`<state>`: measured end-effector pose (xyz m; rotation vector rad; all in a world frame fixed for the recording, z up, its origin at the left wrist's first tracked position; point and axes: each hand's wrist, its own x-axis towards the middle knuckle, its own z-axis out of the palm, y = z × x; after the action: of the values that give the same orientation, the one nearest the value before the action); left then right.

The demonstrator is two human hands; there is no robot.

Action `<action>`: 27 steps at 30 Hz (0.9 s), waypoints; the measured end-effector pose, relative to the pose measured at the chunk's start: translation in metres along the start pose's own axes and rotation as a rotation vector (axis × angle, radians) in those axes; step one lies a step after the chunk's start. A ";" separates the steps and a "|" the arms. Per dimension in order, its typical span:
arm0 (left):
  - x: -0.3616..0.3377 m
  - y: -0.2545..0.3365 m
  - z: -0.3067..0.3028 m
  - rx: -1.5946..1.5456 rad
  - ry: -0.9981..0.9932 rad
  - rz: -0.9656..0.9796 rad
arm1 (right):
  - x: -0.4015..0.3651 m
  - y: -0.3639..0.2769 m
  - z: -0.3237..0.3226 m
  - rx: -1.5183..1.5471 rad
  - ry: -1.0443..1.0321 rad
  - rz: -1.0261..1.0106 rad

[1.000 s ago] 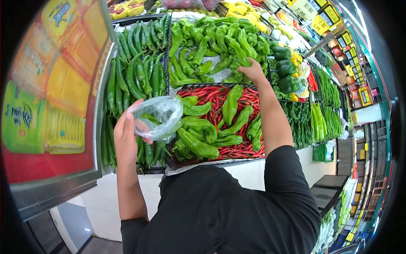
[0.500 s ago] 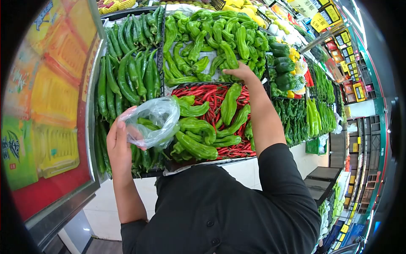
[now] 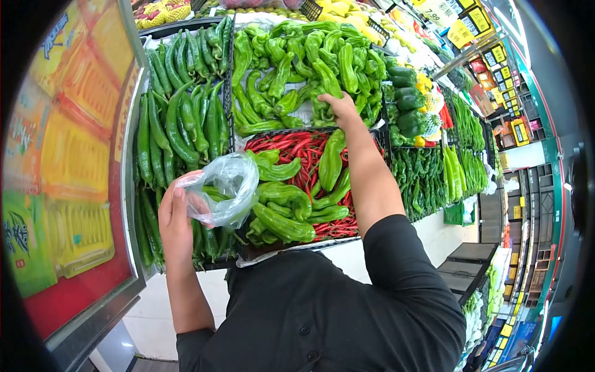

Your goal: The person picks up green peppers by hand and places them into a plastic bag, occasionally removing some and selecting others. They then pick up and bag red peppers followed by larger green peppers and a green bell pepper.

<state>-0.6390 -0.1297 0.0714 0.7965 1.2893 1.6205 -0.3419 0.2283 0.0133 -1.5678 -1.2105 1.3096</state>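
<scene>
My left hand (image 3: 176, 211) holds a clear plastic bag (image 3: 234, 186) with its mouth spread open, above the near trays. The fingers are partly inside the bag, and green shows through the thin plastic. My right hand (image 3: 341, 108) reaches into the far tray of light green wrinkled peppers. Its fingers are curled at the lower end of a long green pepper (image 3: 327, 77), and the fingertips are partly hidden among the pile. Between the hands, several larger green peppers (image 3: 285, 222) lie on top of red chili peppers (image 3: 310, 152).
Long dark green chilies (image 3: 186, 127) fill the trays on the left, beside a framed colourful panel (image 3: 74, 149). To the right are dark green bell peppers (image 3: 410, 99), thin green chilies (image 3: 416, 177) and a green crate (image 3: 457, 214). Yellow price signs (image 3: 462, 32) hang at upper right.
The view has shifted slightly, moving the trays a little left and down. My right hand has curled in closer among the peppers. The left hand keeps its hold on the bag.
</scene>
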 end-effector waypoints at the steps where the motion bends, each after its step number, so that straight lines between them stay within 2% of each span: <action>1: 0.000 0.001 0.000 0.002 0.002 -0.001 | -0.010 -0.010 0.003 0.051 0.011 0.024; 3: -0.002 0.003 -0.002 0.009 0.000 -0.004 | -0.016 -0.018 0.007 0.071 0.058 0.078; 11: -0.007 0.004 -0.007 -0.005 -0.005 0.021 | -0.077 -0.066 -0.028 -0.007 -0.080 -0.061; 14: -0.011 0.006 -0.004 -0.015 0.036 0.014 | -0.110 -0.063 -0.044 0.203 -0.213 -0.177; 20: -0.021 0.015 -0.002 0.036 0.055 -0.006 | -0.203 -0.041 -0.044 0.402 -0.512 -0.425; 23: -0.027 0.015 -0.001 0.041 0.077 0.007 | -0.242 -0.035 -0.033 0.349 -0.680 -0.393; 27: -0.043 0.016 0.001 0.055 0.074 -0.015 | -0.291 -0.019 -0.017 0.453 -0.987 -0.182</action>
<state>-0.6247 -0.1697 0.0888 0.7649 1.3938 1.6218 -0.3379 -0.0456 0.1141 -0.4318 -1.4029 2.1320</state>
